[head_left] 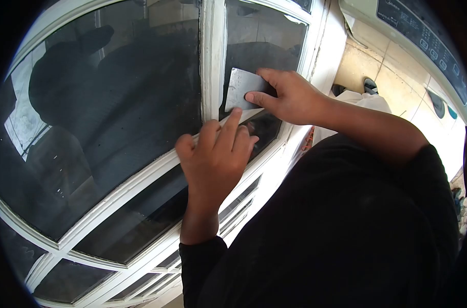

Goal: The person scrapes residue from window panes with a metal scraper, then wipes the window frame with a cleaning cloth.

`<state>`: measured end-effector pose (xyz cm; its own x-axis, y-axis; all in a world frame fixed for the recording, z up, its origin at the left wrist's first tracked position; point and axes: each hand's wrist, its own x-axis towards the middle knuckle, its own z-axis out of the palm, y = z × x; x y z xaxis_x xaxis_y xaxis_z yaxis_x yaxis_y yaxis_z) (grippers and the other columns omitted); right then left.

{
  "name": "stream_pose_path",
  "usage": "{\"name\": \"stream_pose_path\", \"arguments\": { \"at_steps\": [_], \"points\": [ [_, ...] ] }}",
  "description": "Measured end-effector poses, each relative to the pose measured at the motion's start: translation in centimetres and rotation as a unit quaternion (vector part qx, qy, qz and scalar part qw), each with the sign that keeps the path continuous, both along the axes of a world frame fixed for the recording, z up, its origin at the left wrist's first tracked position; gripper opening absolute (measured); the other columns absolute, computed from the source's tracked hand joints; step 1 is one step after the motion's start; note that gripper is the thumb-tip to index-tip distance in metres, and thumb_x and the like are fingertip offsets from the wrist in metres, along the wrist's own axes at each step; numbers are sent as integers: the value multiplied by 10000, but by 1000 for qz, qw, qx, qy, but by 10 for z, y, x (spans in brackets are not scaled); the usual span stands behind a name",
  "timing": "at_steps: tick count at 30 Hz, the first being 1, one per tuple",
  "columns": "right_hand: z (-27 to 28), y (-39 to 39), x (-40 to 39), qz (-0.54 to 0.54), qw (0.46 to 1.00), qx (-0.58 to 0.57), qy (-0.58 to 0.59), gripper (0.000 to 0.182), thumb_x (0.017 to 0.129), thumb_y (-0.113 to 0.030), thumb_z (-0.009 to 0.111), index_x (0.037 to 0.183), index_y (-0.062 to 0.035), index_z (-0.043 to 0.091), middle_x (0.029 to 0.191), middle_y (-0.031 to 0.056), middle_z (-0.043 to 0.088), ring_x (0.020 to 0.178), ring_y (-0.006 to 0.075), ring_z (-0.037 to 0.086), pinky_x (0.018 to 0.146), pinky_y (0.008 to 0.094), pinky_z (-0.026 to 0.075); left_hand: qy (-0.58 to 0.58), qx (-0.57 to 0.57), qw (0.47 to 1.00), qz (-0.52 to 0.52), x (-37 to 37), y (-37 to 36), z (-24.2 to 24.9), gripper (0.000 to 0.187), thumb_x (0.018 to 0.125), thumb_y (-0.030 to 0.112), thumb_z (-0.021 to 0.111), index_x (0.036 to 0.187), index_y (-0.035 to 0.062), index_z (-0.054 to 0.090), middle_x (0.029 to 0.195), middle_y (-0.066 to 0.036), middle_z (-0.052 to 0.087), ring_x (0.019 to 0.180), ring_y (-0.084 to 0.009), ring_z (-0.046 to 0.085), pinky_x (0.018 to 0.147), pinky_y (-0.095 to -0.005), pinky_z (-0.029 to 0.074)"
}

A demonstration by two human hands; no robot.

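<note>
My right hand [297,97] grips a flat grey rectangular plate [239,88], metal-looking, thumb on its face and fingers behind its upper edge. The plate lies close over a narrow dark glass pane [264,54], its lower corner near the white wooden window frame [211,61]. My left hand [215,159] rests on the horizontal frame bar below, fingers apart and partly bent. Its index fingertip reaches the plate's lower edge. White paint along the frame looks rough, with some ragged white marks at the glass edge.
A large dark pane [125,118] to the left mirrors my outline. Smaller panes and white bars run along the bottom. At the upper right stands a washing machine with a control panel [421,38]. Sandals [370,85] lie on the tiled floor [392,72] behind my right arm.
</note>
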<state>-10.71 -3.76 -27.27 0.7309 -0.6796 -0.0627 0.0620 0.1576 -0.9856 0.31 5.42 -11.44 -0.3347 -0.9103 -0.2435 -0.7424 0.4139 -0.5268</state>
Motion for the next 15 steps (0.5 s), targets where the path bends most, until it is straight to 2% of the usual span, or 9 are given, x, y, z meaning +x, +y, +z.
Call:
{"name": "stream_pose_path", "arguments": {
  "at_steps": [1, 3, 4, 6, 7, 9, 10, 13, 15],
  "points": [
    [0, 3, 1, -16, 1000, 16, -15, 374, 920, -356, 629, 1014, 6, 603, 784, 196, 670, 744, 357, 669, 692, 424, 511, -35, -46, 998, -10, -3, 3, 6, 315, 707, 478, 771, 795, 191, 673, 1159, 77, 662, 986, -147, 524, 798, -396, 268],
    [-3, 4, 5, -33, 999, -2, -6, 376, 911, -363, 645, 1011, -2, 608, 797, 189, 674, 742, 337, 674, 689, 411, 512, -132, -192, 972, -16, -4, 9, 13, 432, 683, 576, 775, 849, 193, 662, 1311, -16, 576, 1195, -248, 464, 902, -499, 231],
    [-3, 5, 6, -23, 1000, 2, -4, 381, 908, -367, 650, 1020, -5, 611, 808, 185, 677, 751, 329, 676, 693, 409, 513, -131, -191, 973, -14, -3, 7, 16, 432, 683, 576, 775, 849, 193, 662, 1311, -16, 576, 1195, -248, 464, 902, -499, 231],
    [-2, 8, 7, -15, 1000, 8, 1, 387, 905, -371, 654, 1029, -7, 614, 819, 182, 680, 760, 320, 678, 697, 407, 514, -94, -320, 941, 57, 2, -1, 20, 457, 803, 633, 656, 915, 193, 604, 1385, -165, 499, 1398, -433, 238, 1004, -668, 25],
    [0, 8, 8, -24, 1000, 0, 16, 382, 900, -345, 674, 1054, -1, 607, 858, 175, 682, 776, 278, 670, 716, 385, 511, -92, -321, 941, 59, 4, 0, 16, 457, 803, 633, 656, 915, 193, 604, 1385, -165, 499, 1398, -433, 238, 1004, -668, 25],
    [0, 7, 9, -23, 999, -1, 31, 383, 896, -318, 694, 1079, 6, 601, 897, 168, 683, 791, 236, 662, 735, 363, 509, -120, -257, 951, 123, 8, 5, 7, 561, 775, 692, 642, 993, 179, 573, 1446, -288, 386, 1453, -487, -35, 947, -721, -212],
    [-1, 8, 11, -24, 999, 7, 28, 387, 893, -319, 697, 1080, 6, 601, 896, 170, 684, 789, 238, 663, 734, 364, 508, -106, -249, 956, 113, 13, 8, -2, 598, 760, 695, 648, 1033, 176, 529, 1474, -300, 353, 1458, -482, -7, 892, -727, -274],
    [-6, 13, 20, -33, 999, 3, 6, 399, 894, -354, 684, 1069, -3, 608, 850, 168, 685, 716, 255, 672, 695, 369, 515, -138, -254, 954, 72, 25, 10, -23, 735, 652, 710, 741, 1073, 153, 509, 1508, -284, 297, 1459, -461, 72, 908, -743, -236],
    [-7, 17, 21, -51, 999, -5, -7, 412, 897, -388, 667, 1056, -12, 615, 806, 164, 685, 645, 271, 681, 658, 373, 522, -131, -269, 953, 55, 28, 9, -25, 708, 671, 716, 721, 1045, 160, 493, 1496, -303, 308, 1454, -456, 125, 905, -741, -240]
  ]
}}
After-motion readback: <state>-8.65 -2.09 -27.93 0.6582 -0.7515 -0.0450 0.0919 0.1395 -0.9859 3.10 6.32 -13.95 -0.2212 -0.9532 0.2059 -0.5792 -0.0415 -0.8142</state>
